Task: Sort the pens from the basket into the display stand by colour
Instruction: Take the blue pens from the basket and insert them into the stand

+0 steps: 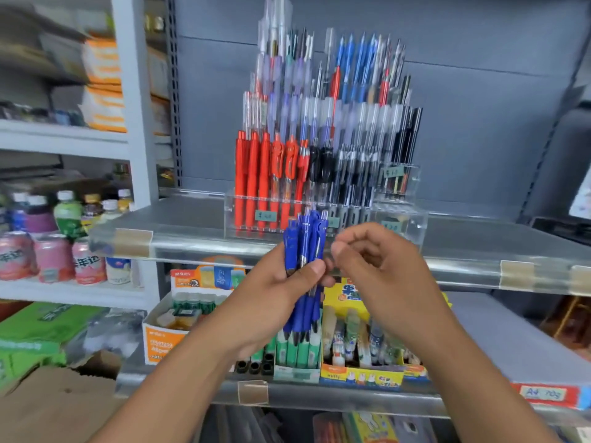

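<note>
My left hand (271, 292) grips a bundle of several blue pens (305, 247), held upright in front of the shelf edge. My right hand (377, 270) is right beside the bundle with its fingers curled; the thumb and fingertips are close to the pens, but I cannot tell whether they pinch one. Behind stands the clear acrylic display stand (403, 219) in stepped tiers. Its front row holds red pens (256, 180) on the left and black pens (345, 177) to their right; blue pens (355, 65) stand in the upper back tier. No basket is in view.
The stand sits on a grey metal shelf (179, 219) with a clear lip. Below it are boxes of glue sticks and stationery (358, 346). Drink bottles and pink cans (51, 244) fill white shelves at the left. A cardboard box (48, 407) lies at the lower left.
</note>
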Available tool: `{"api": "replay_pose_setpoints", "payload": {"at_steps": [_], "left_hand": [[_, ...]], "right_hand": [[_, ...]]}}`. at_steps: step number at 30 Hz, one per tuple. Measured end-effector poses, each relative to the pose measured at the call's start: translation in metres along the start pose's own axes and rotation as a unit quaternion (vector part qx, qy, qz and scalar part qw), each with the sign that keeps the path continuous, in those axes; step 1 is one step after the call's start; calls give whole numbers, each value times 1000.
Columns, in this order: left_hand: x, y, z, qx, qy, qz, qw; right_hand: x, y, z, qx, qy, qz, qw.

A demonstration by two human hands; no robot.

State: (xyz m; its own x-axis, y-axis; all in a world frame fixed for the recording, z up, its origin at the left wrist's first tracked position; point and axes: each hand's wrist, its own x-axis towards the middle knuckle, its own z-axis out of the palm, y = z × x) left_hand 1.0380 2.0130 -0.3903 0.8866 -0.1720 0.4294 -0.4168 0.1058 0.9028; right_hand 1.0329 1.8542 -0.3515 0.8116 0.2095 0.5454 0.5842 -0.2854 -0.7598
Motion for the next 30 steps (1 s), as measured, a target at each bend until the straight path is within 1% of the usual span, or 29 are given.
{"api": "replay_pose_setpoints", "payload": {"at_steps": [3,5,10,14,17,18,22,25,27,30], "left_hand": [[5,4,4,40,-5,19,999],[10,6,4,42,-4,23,999],[20,13,1,25,-3,24,999],[27,13,2,-11,-5,21,1000],[29,14,3,-66,3,16,998],[30,14,4,-68,3,16,998],[32,14,3,-12,2,12,1000],[30,11,2,9,25,2,1000],[28,7,2,30,33,10,999],[26,6,5,30,43,19,998]], "right_hand": [[12,-9,-1,-1,-1,-15,1000],[19,-13,-2,-2,0,-10,1000],[35,-15,-2,-8,-33,19,999],[46,-18,-8,-3,-43,4,999],[53,-20,-15,34,-30,11,999],[55,-20,-17,46,-27,17,998],[59,-15,-23,35,-10,29,999],[61,-10,-30,22,29,23,999],[64,-9,-36,28,54,18,998],[69,-11,-46,21,82,4,996]]}}
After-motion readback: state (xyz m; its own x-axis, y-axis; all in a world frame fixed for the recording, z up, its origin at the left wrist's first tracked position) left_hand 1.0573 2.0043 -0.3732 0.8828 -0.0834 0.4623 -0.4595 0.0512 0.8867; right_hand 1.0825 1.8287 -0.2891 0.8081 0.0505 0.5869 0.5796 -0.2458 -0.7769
